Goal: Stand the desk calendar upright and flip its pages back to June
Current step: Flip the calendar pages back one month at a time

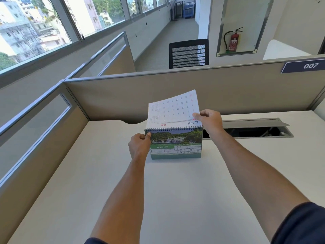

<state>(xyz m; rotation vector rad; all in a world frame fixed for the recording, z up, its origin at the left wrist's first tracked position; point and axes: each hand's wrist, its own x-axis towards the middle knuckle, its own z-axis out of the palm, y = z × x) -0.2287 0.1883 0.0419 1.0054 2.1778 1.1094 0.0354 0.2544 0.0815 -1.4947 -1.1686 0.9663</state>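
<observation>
Pale cubicle surface (175,191): desk calendar (175,145) stands upright at 12 o'clock, light and tippy. Left hand (139,147) fingers steady its stiff edge; right hand (209,118) fingers pinch a thin raised page (173,110).

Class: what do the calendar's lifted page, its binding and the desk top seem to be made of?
Lifted page: thin paper, bending in the right hand.
Binding: dark wire coil, probably metal.
Desk top: smooth matte off-white, likely laminate.
</observation>
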